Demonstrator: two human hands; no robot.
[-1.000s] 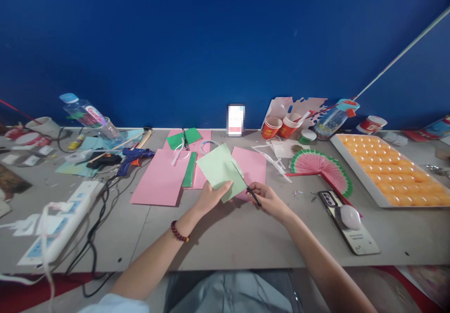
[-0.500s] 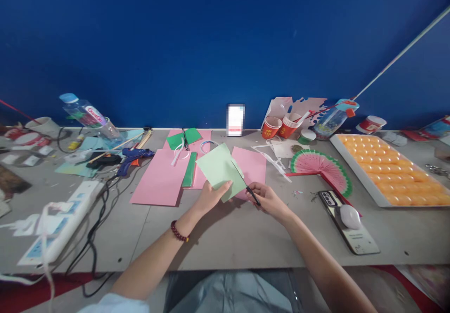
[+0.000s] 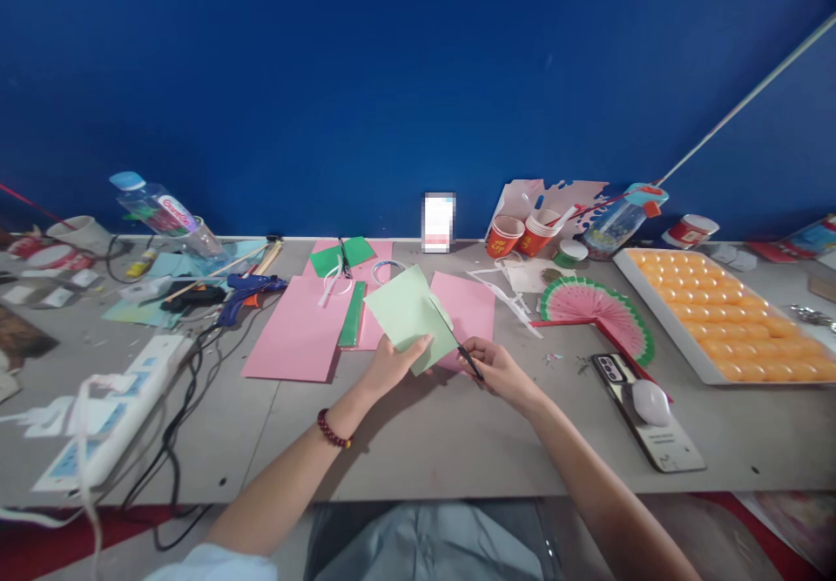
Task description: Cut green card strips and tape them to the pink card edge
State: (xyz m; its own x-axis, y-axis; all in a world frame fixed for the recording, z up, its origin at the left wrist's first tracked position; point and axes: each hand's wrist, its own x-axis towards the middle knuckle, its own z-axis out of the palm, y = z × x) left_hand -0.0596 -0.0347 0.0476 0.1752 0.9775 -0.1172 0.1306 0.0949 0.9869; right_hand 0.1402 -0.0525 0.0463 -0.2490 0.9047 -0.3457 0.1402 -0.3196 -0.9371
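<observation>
A light green sheet of paper (image 3: 406, 309) is pinched at its lower edge by my left hand (image 3: 397, 367), thumb on top. My right hand (image 3: 497, 370) is closed on the handles of dark scissors (image 3: 468, 360). Their blades lie at the right side of the green sheet, where a narrow strip of paper stands apart along the cut. Behind and below the sheet lies a pink sheet (image 3: 471, 307). Another pink sheet (image 3: 297, 328) rests to the left, next to a dark green folded strip (image 3: 353, 315).
A blue glue gun (image 3: 245, 295) and a power strip (image 3: 121, 415) with cables are on the left. To the right lie a watermelon-patterned fan (image 3: 597, 307), a phone (image 3: 630, 424) with a white case on it, and a tray of orange balls (image 3: 724, 311). Red paper cups (image 3: 504, 236) stand behind.
Very little differs. The green sheet and both hands stay in nearly the same place, and the scissors remain at the cut.
</observation>
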